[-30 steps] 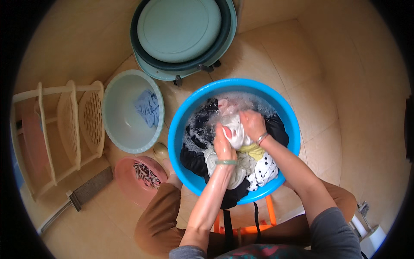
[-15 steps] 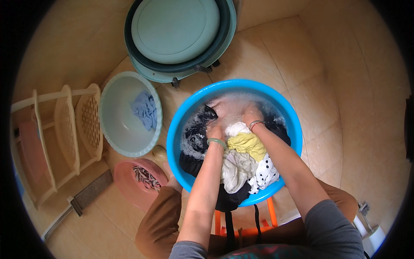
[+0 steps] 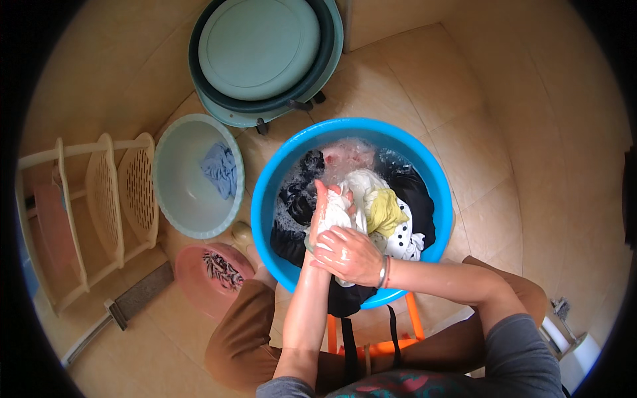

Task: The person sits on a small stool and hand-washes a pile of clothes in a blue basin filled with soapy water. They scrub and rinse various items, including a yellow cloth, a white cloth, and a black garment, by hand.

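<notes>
Above water (image 3: 340, 167) now, both hands (image 3: 350, 257)

Light warm, moderate, fairly even; direction hard to tell. Small white glints on the wet fingers (image 3: 328, 247) of the right hand (image 3: 353, 257). White cloth (image 3: 366, 181) just beyond them runs pale, folds faint. Farther past the fingers, pink cloth (image 3: 348, 154) looks hazy in the suds. Right of them, floor tiles (image 3: 490, 222) carry a soft sheen. Far left, rack (image 3: 103, 199) bends with the fisheye; black vignette at the sides swallows the corners.
</notes>
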`<state>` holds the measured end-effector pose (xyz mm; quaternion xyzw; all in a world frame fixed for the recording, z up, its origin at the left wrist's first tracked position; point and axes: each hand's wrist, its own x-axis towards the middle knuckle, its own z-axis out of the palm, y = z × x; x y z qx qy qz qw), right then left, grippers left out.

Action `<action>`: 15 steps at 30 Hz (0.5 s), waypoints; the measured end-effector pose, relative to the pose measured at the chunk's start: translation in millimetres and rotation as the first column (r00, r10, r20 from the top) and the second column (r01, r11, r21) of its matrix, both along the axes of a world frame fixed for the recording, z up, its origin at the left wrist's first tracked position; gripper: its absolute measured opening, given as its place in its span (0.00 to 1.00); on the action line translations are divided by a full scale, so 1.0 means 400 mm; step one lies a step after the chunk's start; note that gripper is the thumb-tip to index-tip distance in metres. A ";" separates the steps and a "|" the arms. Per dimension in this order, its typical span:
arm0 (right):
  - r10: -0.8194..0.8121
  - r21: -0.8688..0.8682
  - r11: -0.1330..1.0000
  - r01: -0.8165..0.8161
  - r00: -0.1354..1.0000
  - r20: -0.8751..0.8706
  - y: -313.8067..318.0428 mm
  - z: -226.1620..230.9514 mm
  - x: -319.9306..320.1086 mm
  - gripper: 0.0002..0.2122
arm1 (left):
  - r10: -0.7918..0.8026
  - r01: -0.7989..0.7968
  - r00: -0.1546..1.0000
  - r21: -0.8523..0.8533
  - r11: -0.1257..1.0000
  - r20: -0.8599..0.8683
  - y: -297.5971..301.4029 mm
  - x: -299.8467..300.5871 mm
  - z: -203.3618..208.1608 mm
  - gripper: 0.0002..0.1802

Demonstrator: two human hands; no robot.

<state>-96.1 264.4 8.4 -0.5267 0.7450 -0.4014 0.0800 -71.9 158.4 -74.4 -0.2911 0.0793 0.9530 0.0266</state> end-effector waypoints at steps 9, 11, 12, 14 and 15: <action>-0.180 -0.178 0.970 0.165 0.981 -0.071 -0.064 -0.047 -0.037 0.06 | 0.123 -0.067 0.985 -0.383 0.921 0.122 0.012 0.042 -0.070 0.15; -0.184 -0.176 0.968 0.179 0.983 -0.013 -0.062 -0.116 -0.051 0.04 | 0.237 -0.096 0.955 -0.572 0.814 0.178 0.026 0.043 -0.086 0.16; -0.201 -0.168 0.965 0.201 0.979 0.015 -0.051 -0.159 -0.065 0.03 | 0.281 -0.115 0.930 -0.538 0.835 0.237 0.043 0.013 -0.031 0.16; -0.337 -0.109 0.911 0.398 0.871 0.358 -0.049 -0.192 -0.118 0.03 | 0.393 -0.188 0.848 -0.493 0.850 0.354 0.051 -0.010 0.025 0.16; -0.445 0.125 0.895 0.428 0.875 0.192 -0.005 -0.283 -0.173 0.04 | 0.345 -0.092 0.879 -0.593 0.800 0.328 0.079 -0.020 0.013 0.18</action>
